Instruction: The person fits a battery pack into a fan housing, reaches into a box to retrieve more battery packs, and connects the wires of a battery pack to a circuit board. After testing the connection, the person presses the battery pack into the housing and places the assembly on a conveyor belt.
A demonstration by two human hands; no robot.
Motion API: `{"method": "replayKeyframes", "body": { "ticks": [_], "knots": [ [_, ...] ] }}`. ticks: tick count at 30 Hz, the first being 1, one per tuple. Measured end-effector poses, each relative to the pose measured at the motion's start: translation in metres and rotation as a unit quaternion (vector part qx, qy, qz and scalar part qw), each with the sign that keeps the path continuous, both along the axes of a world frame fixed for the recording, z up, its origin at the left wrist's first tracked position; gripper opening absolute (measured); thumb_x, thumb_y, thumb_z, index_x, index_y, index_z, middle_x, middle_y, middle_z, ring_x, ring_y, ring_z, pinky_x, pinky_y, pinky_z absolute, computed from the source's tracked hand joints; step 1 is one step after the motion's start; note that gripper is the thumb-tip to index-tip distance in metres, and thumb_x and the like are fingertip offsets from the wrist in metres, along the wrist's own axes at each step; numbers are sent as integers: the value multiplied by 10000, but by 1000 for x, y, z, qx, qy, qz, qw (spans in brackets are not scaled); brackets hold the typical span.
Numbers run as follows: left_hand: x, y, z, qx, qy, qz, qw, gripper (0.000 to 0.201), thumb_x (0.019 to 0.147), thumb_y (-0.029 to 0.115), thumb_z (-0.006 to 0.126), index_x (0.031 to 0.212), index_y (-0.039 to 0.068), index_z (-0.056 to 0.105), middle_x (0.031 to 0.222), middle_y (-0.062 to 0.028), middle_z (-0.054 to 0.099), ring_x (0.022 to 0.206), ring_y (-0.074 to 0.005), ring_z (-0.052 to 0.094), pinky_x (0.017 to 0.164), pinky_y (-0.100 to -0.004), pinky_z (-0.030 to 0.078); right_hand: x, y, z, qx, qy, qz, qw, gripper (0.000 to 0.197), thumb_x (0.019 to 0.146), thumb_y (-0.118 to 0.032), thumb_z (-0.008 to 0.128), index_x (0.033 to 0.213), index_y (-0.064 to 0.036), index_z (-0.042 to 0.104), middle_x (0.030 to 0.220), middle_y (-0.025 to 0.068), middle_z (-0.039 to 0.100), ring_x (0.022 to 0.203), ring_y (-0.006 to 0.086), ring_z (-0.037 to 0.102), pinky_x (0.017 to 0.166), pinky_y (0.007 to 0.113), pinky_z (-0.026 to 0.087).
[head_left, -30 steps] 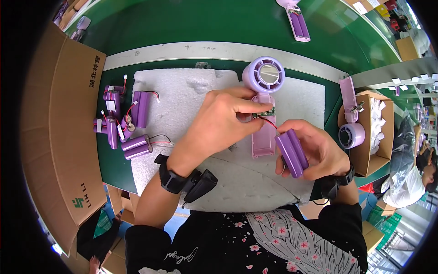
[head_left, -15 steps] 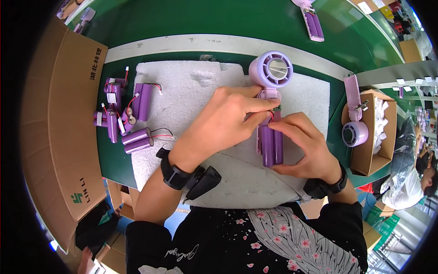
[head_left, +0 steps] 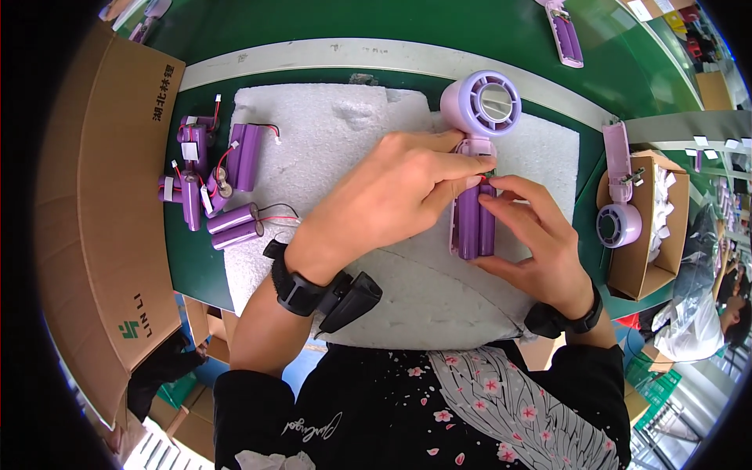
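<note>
A lilac handheld fan lies on a white foam sheet, its round head away from me and its handle opened. A purple two-cell battery pack lies along the open handle shell. My left hand pinches at the top of the handle, thumb and index finger over a small green circuit board with a red wire. My right hand grips the pack, its thumb at the near end and its fingers by the wire. The fingertips partly hide the wire and its plug.
Several purple battery packs with wired white plugs lie at the left, beside a tall cardboard box. Another opened fan rests against a small carton at the right. Beyond the pale rail lies another battery-filled handle.
The whole view has shifted slightly. The battery pack has slid a little toward the fan head, and my right fingers have moved up closer to the circuit board and wire.
</note>
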State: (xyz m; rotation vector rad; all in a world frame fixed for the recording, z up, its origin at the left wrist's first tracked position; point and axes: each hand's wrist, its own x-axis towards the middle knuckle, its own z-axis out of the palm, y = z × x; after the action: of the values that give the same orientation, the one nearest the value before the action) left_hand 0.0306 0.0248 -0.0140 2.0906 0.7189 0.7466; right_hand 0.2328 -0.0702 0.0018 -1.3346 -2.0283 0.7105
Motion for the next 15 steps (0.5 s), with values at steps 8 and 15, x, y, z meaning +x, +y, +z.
{"method": "replayKeyframes", "body": {
  "ticks": [8, 15],
  "knots": [
    [0, 1, 0, -11, -2, 1, 1000, 274, 831, 17, 699, 1102, 50, 731, 995, -211, 703, 829, -357, 702, 706, -347, 554, 5, 0, -3, 56, -39, 28, 997, 556, 514, -3, 883, 1029, 1, 674, 1269, 193, 599, 980, 315, 658, 823, 379, 563],
    [-1, 5, -3, -24, -20, -5, 999, 292, 819, 11, 706, 1106, 57, 734, 985, -199, 712, 846, -351, 707, 737, -341, 557, 6, -1, -5, 5, 21, 17, 1000, 471, 514, 23, 873, 920, -15, 637, 1286, 206, 580, 945, 286, 646, 820, 369, 554]
  ]
}}
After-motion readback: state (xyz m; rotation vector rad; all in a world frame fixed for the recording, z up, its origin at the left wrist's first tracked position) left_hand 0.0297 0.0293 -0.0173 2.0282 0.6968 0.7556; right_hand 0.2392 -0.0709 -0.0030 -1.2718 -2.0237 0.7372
